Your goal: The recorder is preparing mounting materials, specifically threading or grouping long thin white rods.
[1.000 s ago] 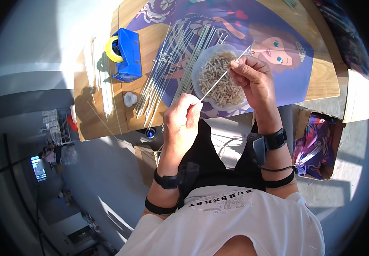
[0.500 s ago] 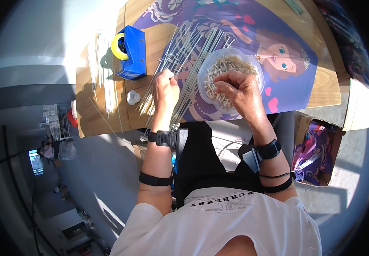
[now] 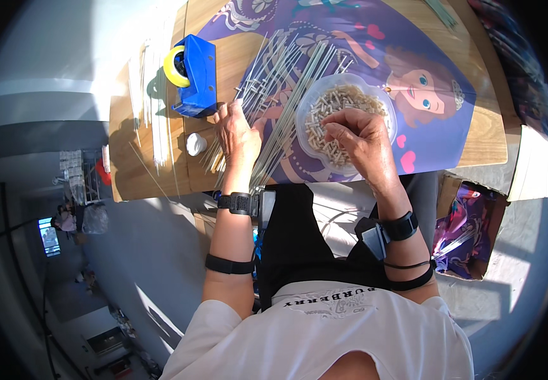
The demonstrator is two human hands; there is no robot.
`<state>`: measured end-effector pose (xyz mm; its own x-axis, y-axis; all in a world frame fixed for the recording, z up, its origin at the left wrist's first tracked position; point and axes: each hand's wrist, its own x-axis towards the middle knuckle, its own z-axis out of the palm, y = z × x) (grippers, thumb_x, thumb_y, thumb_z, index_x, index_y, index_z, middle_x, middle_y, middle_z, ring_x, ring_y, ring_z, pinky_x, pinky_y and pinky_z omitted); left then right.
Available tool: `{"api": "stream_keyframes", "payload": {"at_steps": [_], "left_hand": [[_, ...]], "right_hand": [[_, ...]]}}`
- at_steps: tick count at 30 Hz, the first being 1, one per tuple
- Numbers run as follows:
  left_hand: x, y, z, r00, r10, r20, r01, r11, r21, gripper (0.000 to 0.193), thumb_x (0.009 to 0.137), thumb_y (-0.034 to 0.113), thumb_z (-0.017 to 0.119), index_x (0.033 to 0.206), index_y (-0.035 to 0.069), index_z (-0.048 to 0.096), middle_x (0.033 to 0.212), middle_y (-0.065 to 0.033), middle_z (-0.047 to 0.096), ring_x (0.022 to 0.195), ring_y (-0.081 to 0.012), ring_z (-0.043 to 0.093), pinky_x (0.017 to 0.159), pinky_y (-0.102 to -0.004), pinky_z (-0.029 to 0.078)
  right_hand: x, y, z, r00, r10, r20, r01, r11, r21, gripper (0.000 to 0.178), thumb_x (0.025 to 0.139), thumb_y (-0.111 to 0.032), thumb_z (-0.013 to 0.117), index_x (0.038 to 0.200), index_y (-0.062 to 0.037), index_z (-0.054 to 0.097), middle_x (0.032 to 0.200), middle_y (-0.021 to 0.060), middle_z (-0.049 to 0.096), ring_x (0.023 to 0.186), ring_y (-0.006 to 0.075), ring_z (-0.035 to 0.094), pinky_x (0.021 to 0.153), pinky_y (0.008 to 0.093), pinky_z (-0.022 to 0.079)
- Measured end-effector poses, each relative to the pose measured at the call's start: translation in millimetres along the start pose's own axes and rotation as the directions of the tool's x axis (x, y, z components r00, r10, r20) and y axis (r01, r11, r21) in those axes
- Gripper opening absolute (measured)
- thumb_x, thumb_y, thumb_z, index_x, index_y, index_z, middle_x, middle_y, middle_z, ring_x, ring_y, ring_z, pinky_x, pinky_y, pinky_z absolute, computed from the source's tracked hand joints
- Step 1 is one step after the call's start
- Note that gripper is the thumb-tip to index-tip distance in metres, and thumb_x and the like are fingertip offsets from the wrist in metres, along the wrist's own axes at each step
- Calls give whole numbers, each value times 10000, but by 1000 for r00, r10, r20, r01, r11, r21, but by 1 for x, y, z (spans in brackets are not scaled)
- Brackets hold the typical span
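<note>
Bundles of thin white rods (image 3: 296,104) lie slantwise on the table, some with short pieces fitted across them. My left hand (image 3: 237,134) rests over the left side of these rods, its fingers stretched out and slightly apart. Beside the rods stands a clear plastic bowl (image 3: 302,130) filled with short pale tube-like pieces (image 3: 343,101). Over this bowl hovers my right hand (image 3: 364,140), thumb and fingertips pinched together. Whatever sits between those fingertips is hidden.
A blue tape dispenser (image 3: 199,79) with a yellow roll stands left of the rods, near a small white cap-like object (image 3: 196,144). More loose rods (image 3: 158,120) lie at the table's left. A purple printed sheet (image 3: 435,136) covers much of the tabletop; a cardboard box (image 3: 488,244) stands below right.
My left hand has gone from a closed pinch to outstretched fingers, shifting slightly left. The right hand keeps its pinch over the bowl.
</note>
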<state>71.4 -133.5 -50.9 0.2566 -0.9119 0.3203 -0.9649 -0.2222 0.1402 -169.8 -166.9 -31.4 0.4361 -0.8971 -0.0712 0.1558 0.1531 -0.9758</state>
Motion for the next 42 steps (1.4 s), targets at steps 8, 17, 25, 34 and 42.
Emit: {"api": "stream_keyframes", "payload": {"at_steps": [8,17,25,34,42], "left_hand": [[-8,-35,13,1000,-26,15,26,999,37,495,773,178,672,1153,-69,475,1129,-226,508,1049,-374,482,902,-433,397],[16,-53,20,1000,14,14,-13,998,-63,171,711,53,694,806,-2,563,784,-163,589,792,-331,575,713,-412,461],[21,-63,23,895,-324,307,419,846,-330,263,659,97,778,814,-7,592,772,-112,628,700,-205,589,634,-311,468],[13,-63,17,978,-72,195,83,995,-51,251,692,160,735,802,-8,583,805,-197,600,829,-347,575,711,-383,454],[-2,-65,-4,921,-127,368,225,945,-238,280,673,131,752,823,-14,565,880,-167,595,822,-308,576,708,-395,449]], "right_hand": [[-1,0,4,1000,7,-1,-7,1000,0,122,816,-13,569,880,73,627,708,80,631,671,105,601,627,236,470],[-1,3,3,1000,9,4,-9,1000,12,121,817,-16,567,873,74,627,697,77,625,667,97,588,624,234,465],[-4,-4,11,999,-19,30,18,999,30,114,818,-5,562,873,70,627,695,71,625,667,95,589,624,229,464],[-14,-2,43,982,8,186,-12,1000,16,96,808,-22,572,844,48,628,674,67,628,636,90,581,601,232,467],[-21,16,72,915,122,385,-138,990,14,129,816,-78,577,812,37,636,653,46,621,595,92,569,572,231,468]]}}
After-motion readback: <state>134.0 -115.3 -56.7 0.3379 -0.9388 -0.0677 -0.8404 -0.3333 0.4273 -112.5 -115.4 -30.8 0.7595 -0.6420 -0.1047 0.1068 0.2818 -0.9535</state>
